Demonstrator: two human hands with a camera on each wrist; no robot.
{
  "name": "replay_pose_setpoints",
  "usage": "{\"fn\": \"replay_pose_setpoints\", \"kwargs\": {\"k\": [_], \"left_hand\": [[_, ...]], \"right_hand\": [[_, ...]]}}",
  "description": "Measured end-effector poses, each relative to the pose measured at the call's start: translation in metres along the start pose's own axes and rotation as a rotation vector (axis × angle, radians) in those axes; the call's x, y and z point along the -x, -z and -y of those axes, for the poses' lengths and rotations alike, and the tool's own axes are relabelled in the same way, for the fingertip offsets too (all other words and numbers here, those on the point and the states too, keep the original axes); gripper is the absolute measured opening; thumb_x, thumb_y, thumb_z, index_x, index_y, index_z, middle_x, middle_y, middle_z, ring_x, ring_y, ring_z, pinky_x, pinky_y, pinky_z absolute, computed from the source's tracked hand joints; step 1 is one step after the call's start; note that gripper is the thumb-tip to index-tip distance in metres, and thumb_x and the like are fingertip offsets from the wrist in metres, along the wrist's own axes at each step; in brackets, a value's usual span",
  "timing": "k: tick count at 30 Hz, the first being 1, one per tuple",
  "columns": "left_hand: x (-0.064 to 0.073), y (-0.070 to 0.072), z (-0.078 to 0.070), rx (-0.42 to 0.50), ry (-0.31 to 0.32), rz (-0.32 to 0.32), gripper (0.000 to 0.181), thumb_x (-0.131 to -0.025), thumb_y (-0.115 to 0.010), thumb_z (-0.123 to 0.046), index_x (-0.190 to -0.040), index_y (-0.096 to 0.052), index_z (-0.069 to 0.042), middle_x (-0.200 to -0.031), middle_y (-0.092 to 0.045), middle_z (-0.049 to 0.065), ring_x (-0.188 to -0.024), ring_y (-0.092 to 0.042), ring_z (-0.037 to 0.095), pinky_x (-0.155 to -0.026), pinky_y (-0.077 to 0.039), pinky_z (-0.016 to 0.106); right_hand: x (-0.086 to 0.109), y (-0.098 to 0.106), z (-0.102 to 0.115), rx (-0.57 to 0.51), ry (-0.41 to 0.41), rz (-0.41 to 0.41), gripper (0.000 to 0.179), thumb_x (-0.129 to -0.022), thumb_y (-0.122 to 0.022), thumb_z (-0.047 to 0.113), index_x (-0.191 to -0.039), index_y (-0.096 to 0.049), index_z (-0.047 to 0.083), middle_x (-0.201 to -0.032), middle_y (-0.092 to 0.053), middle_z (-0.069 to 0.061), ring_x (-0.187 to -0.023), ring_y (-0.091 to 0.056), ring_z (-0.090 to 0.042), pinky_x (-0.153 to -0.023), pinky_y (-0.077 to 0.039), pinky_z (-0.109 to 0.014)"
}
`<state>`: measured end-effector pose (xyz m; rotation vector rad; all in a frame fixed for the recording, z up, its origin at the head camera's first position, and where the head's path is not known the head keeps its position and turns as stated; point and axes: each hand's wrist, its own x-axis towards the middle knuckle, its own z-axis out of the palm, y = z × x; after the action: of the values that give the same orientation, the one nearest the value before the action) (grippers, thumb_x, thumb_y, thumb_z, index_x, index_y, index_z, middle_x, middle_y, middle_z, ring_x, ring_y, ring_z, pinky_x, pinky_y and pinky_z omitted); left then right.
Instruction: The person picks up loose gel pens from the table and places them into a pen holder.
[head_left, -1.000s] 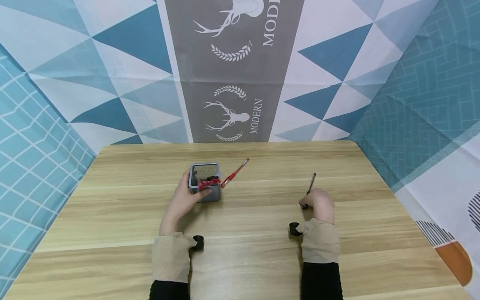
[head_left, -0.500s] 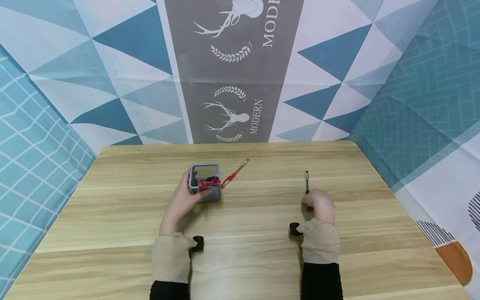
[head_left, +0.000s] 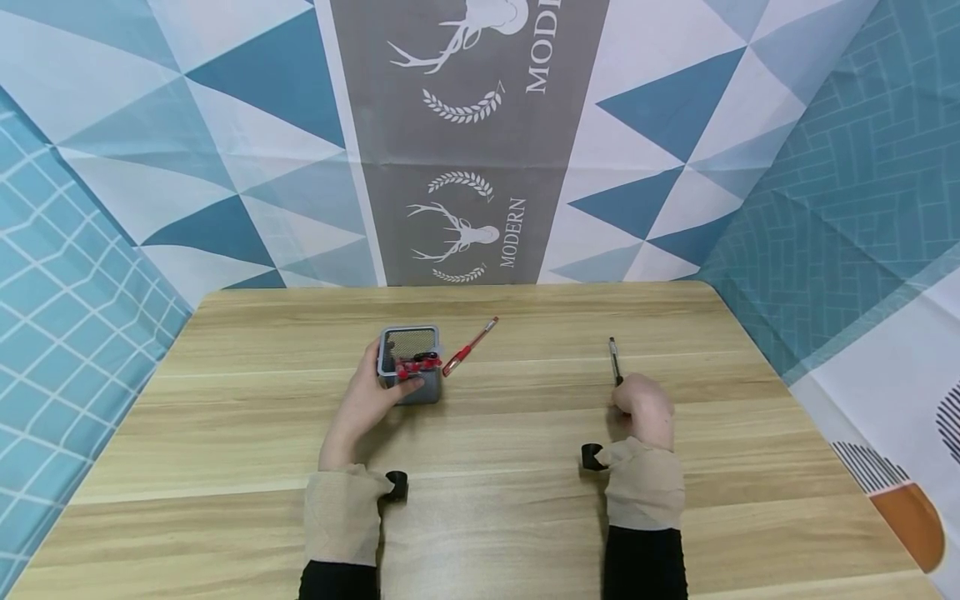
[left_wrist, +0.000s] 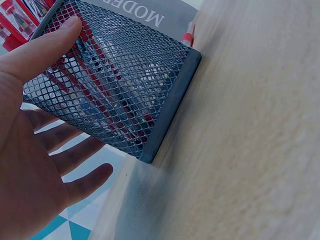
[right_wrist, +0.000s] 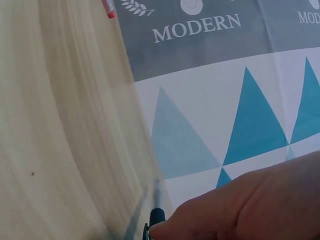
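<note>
My left hand (head_left: 366, 407) grips a grey mesh pen holder (head_left: 429, 393) that stands on the table, left of the middle. In the left wrist view the thumb presses on the mesh (left_wrist: 130, 65), with the fingers round the far side. Several red pens (left_wrist: 19, 22) and something black are inside, their tops leaning toward one corner. At the right, my right hand (head_left: 647, 407) pinches a black pen (head_left: 615, 362), whose clear end points away toward the back edge. The right wrist view shows its black part (right_wrist: 157, 216) at the fingertips; the rest is hidden.
A red pen (head_left: 469, 347) lies slantwise on the wooden table (head_left: 495, 500), just right of the holder. Patterned cloth (head_left: 465, 142) hangs behind the table's back edge and at both sides. A black wrist camera (head_left: 396, 486) sits beside each cuff.
The black pen has swung from slanting right to slightly left of straight ahead, and my right hand has moved a little right and covers its near end. Left hand and holder stay put.
</note>
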<state>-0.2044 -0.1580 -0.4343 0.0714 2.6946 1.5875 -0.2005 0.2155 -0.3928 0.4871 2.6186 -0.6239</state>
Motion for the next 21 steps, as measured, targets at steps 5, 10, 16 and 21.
{"fn": "replay_pose_setpoints", "kwargs": {"k": [5, 10, 16, 21], "left_hand": [[0.0, 0.0, -0.001, -0.006, 0.001, -0.001, 0.098, -0.072, -0.074, -0.043, -0.145, -0.014, -0.016, -0.14, -0.036, 0.013, -0.131, -0.03, 0.033, -0.105, -0.024, 0.053], [0.001, 0.0, -0.002, -0.004, 0.002, -0.002, 0.098, -0.071, -0.074, -0.042, -0.145, -0.015, -0.017, -0.139, -0.037, 0.013, -0.131, -0.03, 0.033, -0.106, -0.024, 0.053], [0.001, 0.0, -0.002, -0.005, -0.004, -0.004, 0.098, -0.072, -0.075, -0.042, -0.145, -0.016, -0.016, -0.139, -0.037, 0.013, -0.13, -0.03, 0.033, -0.105, -0.025, 0.053], [0.001, 0.0, -0.002, -0.008, 0.003, 0.0, 0.098, -0.072, -0.074, -0.043, -0.145, -0.014, -0.016, -0.139, -0.036, 0.014, -0.13, -0.031, 0.033, -0.105, -0.025, 0.053]], "right_hand": [[0.004, 0.004, -0.001, -0.008, 0.04, -0.044, 0.023, -0.086, -0.041, 0.007, -0.075, -0.058, -0.003, -0.057, -0.057, -0.008, -0.046, -0.046, -0.014, -0.043, -0.038, -0.024], [0.006, 0.008, -0.001, -0.023, 0.056, -0.088, 0.022, -0.086, -0.043, 0.008, -0.081, -0.059, -0.006, -0.06, -0.06, -0.01, -0.045, -0.046, -0.013, -0.041, -0.037, -0.021], [0.007, 0.011, 0.0, -0.021, 0.047, -0.148, 0.02, -0.083, -0.044, 0.006, -0.077, -0.059, -0.006, -0.068, -0.055, -0.012, -0.052, -0.045, -0.017, -0.043, -0.038, -0.023], [0.008, 0.012, 0.0, -0.055, 0.041, -0.213, 0.028, -0.089, -0.039, 0.011, -0.087, -0.059, -0.009, -0.083, -0.058, -0.022, -0.062, -0.05, -0.023, -0.047, -0.041, -0.028]]}}
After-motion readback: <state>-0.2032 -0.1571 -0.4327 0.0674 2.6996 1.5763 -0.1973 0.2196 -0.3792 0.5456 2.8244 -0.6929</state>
